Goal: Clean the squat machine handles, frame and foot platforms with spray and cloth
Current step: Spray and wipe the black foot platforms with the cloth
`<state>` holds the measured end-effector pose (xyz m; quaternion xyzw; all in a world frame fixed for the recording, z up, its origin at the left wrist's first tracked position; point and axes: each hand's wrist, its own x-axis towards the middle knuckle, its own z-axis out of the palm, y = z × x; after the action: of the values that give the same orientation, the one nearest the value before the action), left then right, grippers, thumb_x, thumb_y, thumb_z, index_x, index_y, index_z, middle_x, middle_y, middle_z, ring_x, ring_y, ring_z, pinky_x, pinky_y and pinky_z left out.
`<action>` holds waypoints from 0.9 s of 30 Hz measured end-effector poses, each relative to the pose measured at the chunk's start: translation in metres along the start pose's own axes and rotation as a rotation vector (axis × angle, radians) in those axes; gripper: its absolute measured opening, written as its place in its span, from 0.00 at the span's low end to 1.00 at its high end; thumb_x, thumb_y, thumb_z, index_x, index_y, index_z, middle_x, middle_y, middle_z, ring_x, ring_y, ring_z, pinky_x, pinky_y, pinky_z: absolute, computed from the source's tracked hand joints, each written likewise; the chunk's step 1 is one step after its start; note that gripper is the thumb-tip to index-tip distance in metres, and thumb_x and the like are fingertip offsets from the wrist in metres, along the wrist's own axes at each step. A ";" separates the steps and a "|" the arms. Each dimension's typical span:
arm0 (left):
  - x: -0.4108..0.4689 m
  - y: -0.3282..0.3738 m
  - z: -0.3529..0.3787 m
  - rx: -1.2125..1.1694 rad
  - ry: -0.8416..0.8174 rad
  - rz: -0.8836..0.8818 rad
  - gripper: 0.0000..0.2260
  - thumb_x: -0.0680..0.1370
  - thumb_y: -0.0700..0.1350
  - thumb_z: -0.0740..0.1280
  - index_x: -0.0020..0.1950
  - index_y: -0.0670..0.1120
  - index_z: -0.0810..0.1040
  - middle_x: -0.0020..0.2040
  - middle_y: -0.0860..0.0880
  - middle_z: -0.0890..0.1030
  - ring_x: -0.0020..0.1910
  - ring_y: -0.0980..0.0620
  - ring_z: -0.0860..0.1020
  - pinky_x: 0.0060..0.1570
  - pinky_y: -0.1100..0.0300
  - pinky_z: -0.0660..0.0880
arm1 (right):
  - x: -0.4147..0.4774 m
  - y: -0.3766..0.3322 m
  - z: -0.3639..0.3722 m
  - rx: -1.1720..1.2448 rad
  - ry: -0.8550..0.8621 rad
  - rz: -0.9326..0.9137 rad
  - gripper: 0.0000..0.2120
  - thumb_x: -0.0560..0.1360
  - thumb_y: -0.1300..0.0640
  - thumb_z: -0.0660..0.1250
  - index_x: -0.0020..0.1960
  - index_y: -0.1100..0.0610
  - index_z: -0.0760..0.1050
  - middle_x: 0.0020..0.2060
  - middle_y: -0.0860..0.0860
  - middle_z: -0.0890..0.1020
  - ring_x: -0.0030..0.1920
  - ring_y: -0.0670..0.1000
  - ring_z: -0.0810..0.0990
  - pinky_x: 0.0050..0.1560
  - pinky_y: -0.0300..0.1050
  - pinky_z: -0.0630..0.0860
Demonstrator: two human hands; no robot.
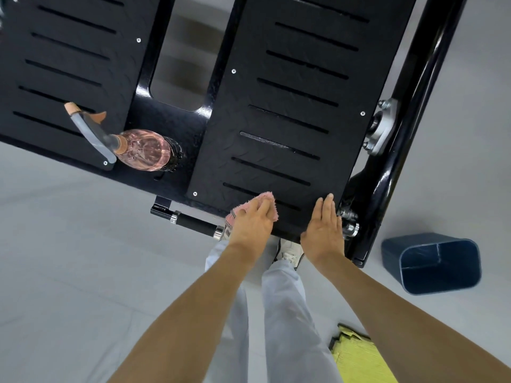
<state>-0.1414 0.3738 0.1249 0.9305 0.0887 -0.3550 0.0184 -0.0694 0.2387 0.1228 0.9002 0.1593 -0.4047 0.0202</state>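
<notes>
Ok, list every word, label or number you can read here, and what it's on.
Nothing here can be read.
Black end piece of the handle: pale mark, too blurred.
Tag on the pink cloth: too small.
Spray bottle and bin: no label shows.

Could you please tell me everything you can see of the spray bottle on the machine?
The spray bottle has a clear, pink-tinted plastic body, an orange collar, a grey trigger head, and an orange nozzle tip and trigger. It stands upright on the glossy black frame near its front edge, beside the left foot platform, with its head pointing up and left in the view. Only the frame beneath touches it.
</notes>
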 end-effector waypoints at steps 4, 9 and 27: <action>-0.002 -0.046 -0.005 0.113 0.022 0.084 0.38 0.74 0.37 0.65 0.77 0.45 0.46 0.69 0.47 0.58 0.62 0.45 0.66 0.51 0.52 0.71 | -0.001 -0.001 -0.001 -0.006 -0.010 0.000 0.38 0.78 0.59 0.59 0.77 0.63 0.36 0.76 0.58 0.36 0.77 0.55 0.39 0.77 0.51 0.45; -0.006 -0.080 0.001 -0.100 0.031 -0.230 0.34 0.73 0.34 0.65 0.76 0.49 0.55 0.71 0.51 0.62 0.61 0.46 0.67 0.54 0.53 0.72 | 0.000 0.000 -0.003 0.004 -0.018 -0.006 0.38 0.79 0.58 0.59 0.77 0.63 0.37 0.76 0.58 0.37 0.77 0.55 0.39 0.77 0.51 0.45; 0.003 0.068 -0.003 -0.279 0.150 0.021 0.27 0.70 0.37 0.70 0.68 0.45 0.70 0.62 0.49 0.73 0.55 0.48 0.74 0.50 0.55 0.73 | -0.028 0.029 0.013 0.213 0.059 0.040 0.28 0.77 0.68 0.57 0.75 0.63 0.56 0.77 0.55 0.52 0.74 0.54 0.57 0.72 0.46 0.61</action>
<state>-0.1254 0.3077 0.1236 0.9436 0.1288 -0.2688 0.1445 -0.0873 0.2012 0.1321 0.9118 0.0980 -0.3922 -0.0723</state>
